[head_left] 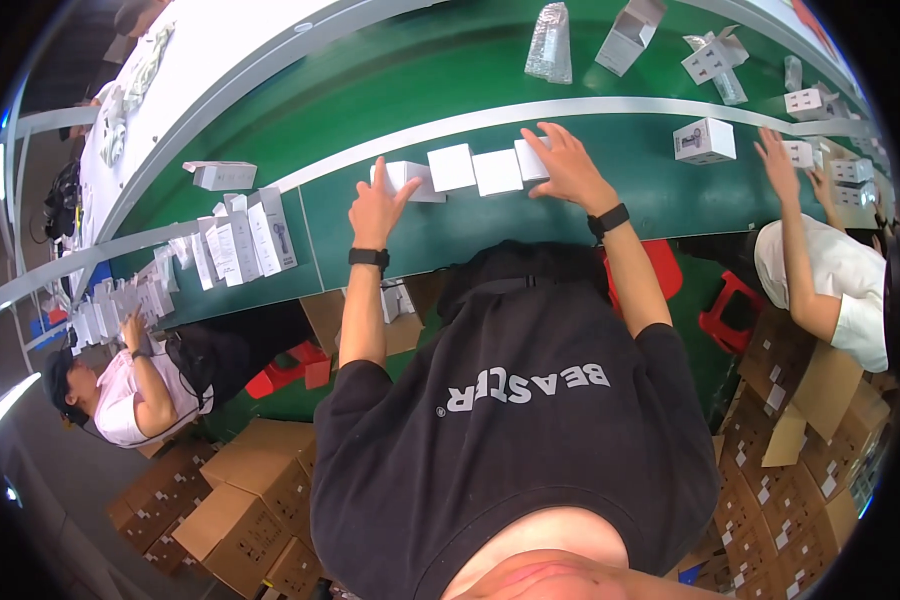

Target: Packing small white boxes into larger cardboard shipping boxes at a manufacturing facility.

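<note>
Four small white boxes would be one too many to count, so several stand in a short uneven row on the green bench in front of me. At the row's left end is a white box point(425, 184), and my left hand point(375, 212) is against it, thumb and fingers spread apart. Two more, a white box point(451, 167) and a slightly nearer white box point(497, 173), sit in the middle. My right hand point(573, 172) reaches around the right-end white box point(531, 162), fingers spread, partly covering it. Neither hand visibly grips a box.
A printed white box point(705, 141) stands to the right, near a co-worker's hand point(778, 168). Upright cartons point(245, 240) cluster at left, by another seated person. Beyond the pale rail point(450, 116) lie an open box point(630, 38) and a clear plastic sleeve point(550, 45).
</note>
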`<control>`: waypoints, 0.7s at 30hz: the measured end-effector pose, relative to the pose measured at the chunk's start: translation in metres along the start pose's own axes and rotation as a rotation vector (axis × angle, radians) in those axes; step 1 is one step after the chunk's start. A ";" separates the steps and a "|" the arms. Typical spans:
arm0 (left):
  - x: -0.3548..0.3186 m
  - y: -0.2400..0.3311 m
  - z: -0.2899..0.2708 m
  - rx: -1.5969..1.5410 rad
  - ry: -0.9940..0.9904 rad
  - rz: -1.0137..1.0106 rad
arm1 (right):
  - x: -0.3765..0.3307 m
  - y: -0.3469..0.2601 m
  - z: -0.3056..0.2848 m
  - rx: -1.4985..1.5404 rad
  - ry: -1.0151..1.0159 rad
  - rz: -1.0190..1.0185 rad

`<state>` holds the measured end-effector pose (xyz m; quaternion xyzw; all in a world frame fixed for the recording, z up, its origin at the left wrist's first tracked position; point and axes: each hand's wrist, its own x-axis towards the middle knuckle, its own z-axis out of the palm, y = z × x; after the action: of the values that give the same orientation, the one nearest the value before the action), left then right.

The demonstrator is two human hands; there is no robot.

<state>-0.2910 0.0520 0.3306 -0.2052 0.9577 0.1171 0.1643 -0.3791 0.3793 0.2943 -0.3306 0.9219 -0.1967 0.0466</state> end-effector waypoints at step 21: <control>0.007 -0.063 0.017 -0.298 0.179 0.237 | 0.112 -0.122 0.042 0.047 -0.131 0.063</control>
<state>-0.2651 -0.0015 0.3029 -0.1227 0.9581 0.2571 0.0316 -0.3853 0.2093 0.3083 -0.3124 0.9220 -0.1945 0.1206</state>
